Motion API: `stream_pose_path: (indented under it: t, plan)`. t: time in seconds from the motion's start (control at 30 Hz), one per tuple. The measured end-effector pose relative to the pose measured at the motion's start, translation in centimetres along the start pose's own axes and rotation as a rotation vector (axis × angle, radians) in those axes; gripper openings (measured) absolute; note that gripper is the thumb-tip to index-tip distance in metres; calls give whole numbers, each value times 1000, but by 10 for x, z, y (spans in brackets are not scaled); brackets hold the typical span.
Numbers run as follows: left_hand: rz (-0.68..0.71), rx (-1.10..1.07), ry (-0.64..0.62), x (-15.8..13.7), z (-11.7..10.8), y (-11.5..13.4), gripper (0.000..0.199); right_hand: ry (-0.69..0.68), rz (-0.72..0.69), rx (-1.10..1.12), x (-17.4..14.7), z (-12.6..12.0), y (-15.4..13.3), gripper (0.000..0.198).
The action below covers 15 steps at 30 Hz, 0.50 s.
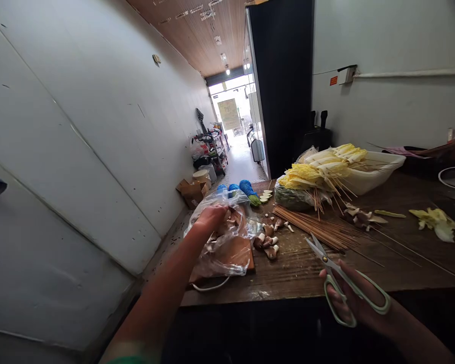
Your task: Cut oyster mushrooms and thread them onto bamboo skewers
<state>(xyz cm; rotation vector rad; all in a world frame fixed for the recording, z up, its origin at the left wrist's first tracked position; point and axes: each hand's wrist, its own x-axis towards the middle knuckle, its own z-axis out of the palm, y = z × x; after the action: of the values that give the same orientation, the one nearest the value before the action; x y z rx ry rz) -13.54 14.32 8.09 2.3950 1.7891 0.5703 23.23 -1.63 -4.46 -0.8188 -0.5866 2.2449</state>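
My right hand (354,298) is closed on the pale-green handles of a pair of scissors (325,259), whose blades are slightly parted and point up and left. My left hand (215,215) reaches into the mouth of a clear plastic bag (227,250). Its fingers are hidden among the mushrooms (235,217) in the bag, so their grip does not show. Under the bag lies a brown wooden board (251,263). Between my hands, several brown-capped mushrooms (268,243) with white stems sit loose on the table.
Beside them is a bundle of wooden skewers (314,227). Skewered yellow cabbage leaves (322,167) rest on a bag and a white basin (387,164). A cabbage leaf (436,222) lies at right. Blue netting (246,187) and pale slices (266,195) are at the back.
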Motion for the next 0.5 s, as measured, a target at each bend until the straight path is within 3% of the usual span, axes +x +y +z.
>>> stream_pose_path:
  t: [0.13, 0.23, 0.3, 0.37, 0.5]
  plan:
    - [-15, 17, -44, -15, -23, 5, 32, 30, -57, -50, -5, 10, 0, 41]
    - [-140, -263, -31, -34, -23, 20, 36, 52, -135, -126, -8, 25, 2, 40]
    - [-204, -610, -24, -48, -10, 38, 41, 70, -167, -215, -7, 37, 5, 42]
    - [-183, -924, -41, -60, 13, 62, 51, 90, -195, -331, -4, 50, 7, 45]
    - [-168, -1285, 57, -73, 66, 109, 53, 91, -208, -552, 2, 71, 5, 48]
